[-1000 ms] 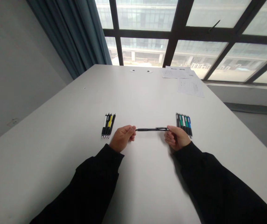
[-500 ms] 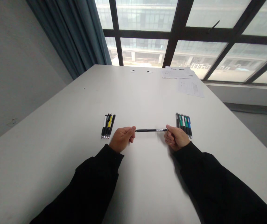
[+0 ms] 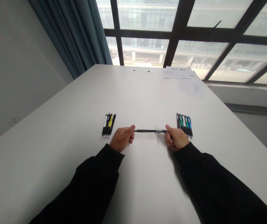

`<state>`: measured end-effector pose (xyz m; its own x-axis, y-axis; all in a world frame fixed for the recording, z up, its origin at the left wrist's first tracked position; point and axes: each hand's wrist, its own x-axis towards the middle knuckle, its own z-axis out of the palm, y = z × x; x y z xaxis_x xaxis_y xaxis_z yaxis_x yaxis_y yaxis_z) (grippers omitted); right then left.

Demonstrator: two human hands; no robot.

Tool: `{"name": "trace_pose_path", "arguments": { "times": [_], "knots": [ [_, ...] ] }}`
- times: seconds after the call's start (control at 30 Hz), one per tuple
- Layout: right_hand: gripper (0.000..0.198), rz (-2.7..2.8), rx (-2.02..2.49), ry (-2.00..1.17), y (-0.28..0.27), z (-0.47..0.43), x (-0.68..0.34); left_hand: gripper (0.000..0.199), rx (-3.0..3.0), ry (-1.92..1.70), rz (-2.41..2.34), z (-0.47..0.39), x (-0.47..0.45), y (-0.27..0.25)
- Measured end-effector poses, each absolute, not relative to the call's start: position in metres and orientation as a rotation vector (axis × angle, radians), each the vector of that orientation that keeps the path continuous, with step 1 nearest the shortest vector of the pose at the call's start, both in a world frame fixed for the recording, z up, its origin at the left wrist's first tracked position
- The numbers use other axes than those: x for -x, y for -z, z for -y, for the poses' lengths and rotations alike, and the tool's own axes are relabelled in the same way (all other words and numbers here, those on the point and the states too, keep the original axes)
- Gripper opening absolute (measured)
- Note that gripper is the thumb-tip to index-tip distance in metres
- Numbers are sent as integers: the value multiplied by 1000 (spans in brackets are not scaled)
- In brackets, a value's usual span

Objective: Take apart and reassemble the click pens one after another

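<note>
A black pen is held level between my two hands above the white table. My left hand pinches its left end between thumb and fingers. At the other end, my right hand is closed on the pen, with its clip turned toward me. Just left of my left hand lies a row of several pens, with white, black and yellow barrels. Beyond my right hand is a second row of several pens, in black, green, white and blue, partly covered by that hand.
Sheets of paper lie at the far right of the table. Two round cable-hole covers sit near the far edge. Behind the table are a dark-framed window and a blue curtain.
The pen has turned about its length, so its clip now shows on the near side instead of the silver marking on top. Both hands keep nearly the same place.
</note>
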<state>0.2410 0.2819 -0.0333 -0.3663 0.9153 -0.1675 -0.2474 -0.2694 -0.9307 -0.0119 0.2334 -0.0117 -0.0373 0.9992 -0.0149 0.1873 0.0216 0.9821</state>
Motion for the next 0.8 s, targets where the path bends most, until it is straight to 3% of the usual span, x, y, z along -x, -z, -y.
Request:
{"name": "trace_pose_path", "arguments": {
  "times": [0.27,0.63,0.8],
  "knots": [
    [60,1104,923,-1777,31,-280,-239,64,-1302,-1163,-1354,-234,10,8],
    [38,1285,915,-1722,38,-277,-242,42,-1008,-1362,-1151,-243,13,26],
    [37,1446,950,-1653,34,-271,-240,46,-903,-1384,-1001,-242,9,20]
  ]
}}
